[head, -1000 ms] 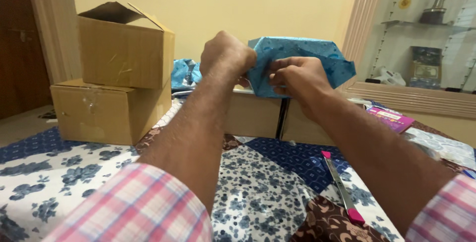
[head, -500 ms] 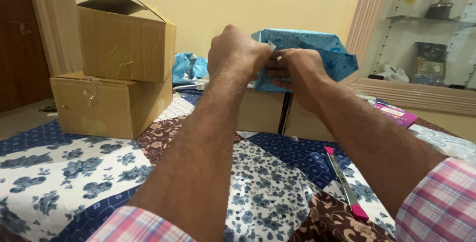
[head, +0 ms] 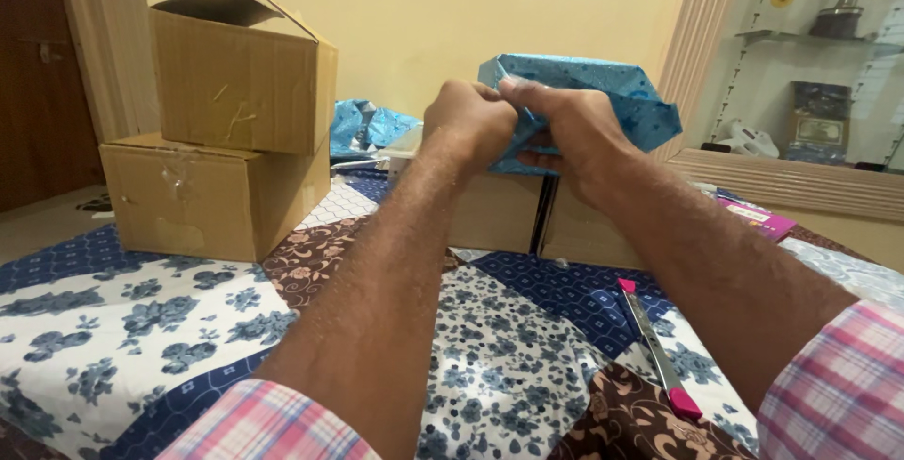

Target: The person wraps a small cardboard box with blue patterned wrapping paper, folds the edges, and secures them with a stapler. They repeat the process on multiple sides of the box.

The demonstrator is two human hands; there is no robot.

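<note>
At upper centre of the frame, our left hand (head: 468, 123) and right hand (head: 565, 126) both pinch the near edge of the blue wrapped box (head: 603, 97), raised above the patchwork bedspread (head: 141, 319), right of the stacked cardboard boxes (head: 226, 121)

Two cardboard boxes (head: 221, 130) stacked at left on a patchwork floral bedspread (head: 122, 328) — the upper one open-topped. A pink-ended cutter (head: 657, 347) lies on the bedspread at right, a pink booklet (head: 758, 218) beyond it. Crumpled blue paper (head: 367, 128) sits behind the boxes — a glass display shelf (head: 810, 93) stands at far right.
</note>
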